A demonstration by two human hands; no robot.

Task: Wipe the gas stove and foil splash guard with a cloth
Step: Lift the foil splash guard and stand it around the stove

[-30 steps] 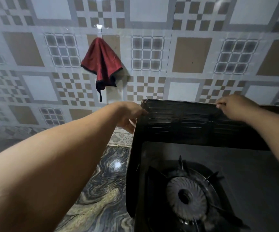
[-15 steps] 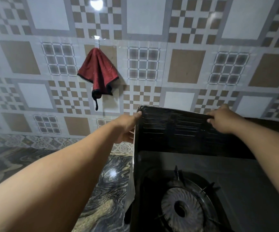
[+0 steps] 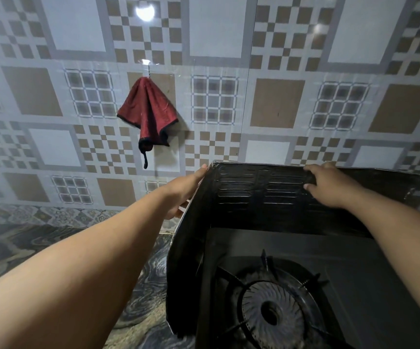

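Gripping the top edge of the foil splash guard (image 3: 259,190), the right hand (image 3: 329,186) has its fingers curled over the rim toward the far side and its thumb pressed on the dark near face, so the grip pinches the back panel somewhat right of its middle. The left hand (image 3: 183,191) is at the guard's far left corner, where the back panel meets the left side panel; its thumb lies along the top of that corner and the rest of the hand is on the outer side, with the fingers mostly hidden behind the panel, so its grip holds the corner, though how tightly cannot be told. Both bare forearms reach in from the near edge, the left one crossing the tabletop (image 3: 143,311), which has a dark swirled marble pattern. The guard looks dark and ribbed on its inner face and stands upright around the far and left sides of the gas stove (image 3: 380,285), its left panel coming down toward the near left. The stove's black top lies inside the guard, with a round burner (image 3: 272,316) and its pan-support prongs at the near centre. A red cloth (image 3: 148,112) with a dark edge hangs from a hook (image 3: 149,65) on the patterned tiled wall (image 3: 277,102), to the upper left of the guard and well apart from both hands.
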